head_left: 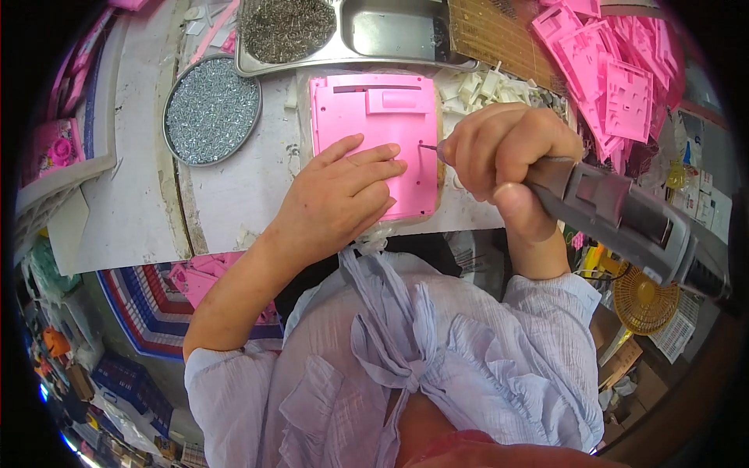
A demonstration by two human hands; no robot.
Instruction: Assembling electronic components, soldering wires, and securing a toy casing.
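Observation:
A flat pink plastic case (374, 121) lies on a plastic-wrapped pad near the table's front edge, with small dark holes along its right side and a raised block near its top. My left hand (343, 195) rests flat on its left half, fingers stretched out and somewhat apart. My right hand (511, 156) is wrapped round a grey electric screwdriver (616, 207). The thin bit of the screwdriver points left and its tip is at a hole on the case's right side. Whether a screw sits under the tip is too small to tell.
Left of the case stands a round dish of small silver screws (212, 109). Behind it, a metal tray (390, 31) holds darker small parts. White plastic pieces (495, 86) and a heap of pink parts (612, 70) lie at right. Below the table are a basket (148, 312) and a yellow fan (646, 300).

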